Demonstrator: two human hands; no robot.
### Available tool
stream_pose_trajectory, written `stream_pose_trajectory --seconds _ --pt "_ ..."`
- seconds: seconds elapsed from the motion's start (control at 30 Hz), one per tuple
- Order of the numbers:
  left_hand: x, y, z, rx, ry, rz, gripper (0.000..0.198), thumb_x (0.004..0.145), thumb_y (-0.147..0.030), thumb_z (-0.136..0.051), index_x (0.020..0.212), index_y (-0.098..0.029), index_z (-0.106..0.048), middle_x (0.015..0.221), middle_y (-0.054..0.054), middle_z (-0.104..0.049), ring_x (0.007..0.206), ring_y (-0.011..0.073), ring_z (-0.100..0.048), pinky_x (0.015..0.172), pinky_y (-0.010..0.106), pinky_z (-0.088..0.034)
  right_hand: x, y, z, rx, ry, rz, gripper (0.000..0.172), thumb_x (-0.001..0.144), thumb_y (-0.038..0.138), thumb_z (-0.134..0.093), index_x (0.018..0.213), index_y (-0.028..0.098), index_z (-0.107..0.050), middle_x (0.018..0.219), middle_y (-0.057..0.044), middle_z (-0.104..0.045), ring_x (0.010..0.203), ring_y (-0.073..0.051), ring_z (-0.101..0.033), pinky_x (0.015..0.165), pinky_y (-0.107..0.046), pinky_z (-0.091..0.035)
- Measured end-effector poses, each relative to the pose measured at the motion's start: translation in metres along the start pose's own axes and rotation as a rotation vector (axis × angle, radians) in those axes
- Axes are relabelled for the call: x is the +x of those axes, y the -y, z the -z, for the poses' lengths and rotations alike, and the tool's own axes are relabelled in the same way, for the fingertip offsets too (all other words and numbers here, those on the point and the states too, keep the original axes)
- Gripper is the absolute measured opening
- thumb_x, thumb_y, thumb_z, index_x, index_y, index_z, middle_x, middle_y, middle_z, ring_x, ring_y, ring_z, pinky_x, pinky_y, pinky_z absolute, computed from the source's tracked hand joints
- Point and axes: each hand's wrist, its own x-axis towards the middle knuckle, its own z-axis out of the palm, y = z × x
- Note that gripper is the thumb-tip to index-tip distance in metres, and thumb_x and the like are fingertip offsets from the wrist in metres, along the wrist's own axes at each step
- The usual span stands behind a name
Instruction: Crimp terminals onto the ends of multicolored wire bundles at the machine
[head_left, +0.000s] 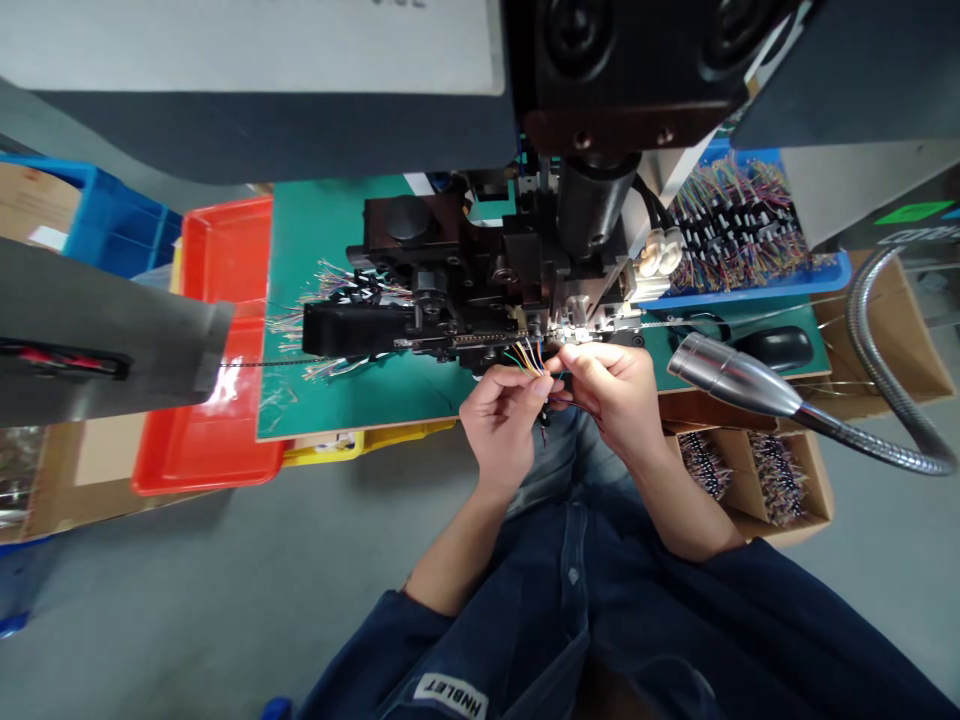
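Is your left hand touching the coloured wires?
Touching: the head view shows the coloured wires pinched at the fingertips of the left hand.

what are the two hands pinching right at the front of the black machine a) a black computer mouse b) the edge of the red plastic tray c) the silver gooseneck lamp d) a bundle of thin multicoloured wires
d, since the left hand and the right hand close their fingers on a bundle of thin multicoloured wires just in front of the black metal machine.
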Motion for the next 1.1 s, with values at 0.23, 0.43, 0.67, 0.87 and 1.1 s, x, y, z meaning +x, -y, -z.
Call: stream_pose_trajectory --seconds 0.23,0.43,0.67,0.87,1.1 --pt "-0.001 0.000 0.004 -0.009 0.023 0.046 0.021 0.094 -0.034 -0.092 0.092 -0.022 -0.076 0.086 -0.001 -0.082 0.065 0.0129 -0.078 0.058 0.022 -0.066 -0.002 0.007 -0.001 -0.091 0.013 0.083 0.034 0.094 0.055 -0.085 0.090 0.021 -0.091 0.048 0.007 -0.048 0.043 -0.009 -0.038 0.044 -0.026 -0.049" --pt "-0.003 0.002 0.003 -0.006 0.071 0.036 0.018 0.093 -0.032 -0.092 0.090 -0.022 -0.078 0.080 -0.002 -0.079 0.060 0.0114 -0.072 0.057 0.023 -0.063 -0.007 0.008 -0.003 -0.156 -0.005 0.146 0.028 0.091 0.049 -0.089 0.095 0.021 -0.092 0.055 0.003 -0.061 0.046 -0.012 -0.050 0.045 -0.028 -0.053" --pt "-0.007 0.007 0.003 -0.016 0.041 0.076 0.017 0.095 -0.031 -0.091 0.089 -0.022 -0.077 0.079 -0.003 -0.077 0.062 0.0104 -0.070 0.061 0.021 -0.062 -0.008 0.007 0.000 -0.243 -0.013 0.224 0.028 0.101 0.044 -0.078 0.098 0.021 -0.093 0.045 0.007 -0.049 0.039 -0.008 -0.040 0.040 -0.023 -0.043" --pt "-0.008 0.005 0.000 -0.038 -0.022 0.027 0.015 0.096 -0.031 -0.089 0.092 -0.021 -0.079 0.087 -0.001 -0.079 0.066 0.0071 -0.068 0.064 0.016 -0.057 -0.010 0.007 -0.002 -0.252 -0.069 0.230 0.027 0.100 0.044 -0.079 0.101 0.022 -0.094 0.047 0.007 -0.051 0.041 -0.008 -0.040 0.043 -0.023 -0.046" --pt "-0.011 0.009 0.003 0.025 0.009 0.031 0.014 0.095 -0.031 -0.091 0.095 -0.021 -0.081 0.086 0.000 -0.076 0.074 0.0094 -0.069 0.070 0.018 -0.058 -0.009 0.006 0.001 -0.234 -0.022 0.167 0.033 0.101 0.051 -0.078 0.099 0.022 -0.094 0.049 0.003 -0.056 0.044 -0.012 -0.048 0.043 -0.024 -0.046"
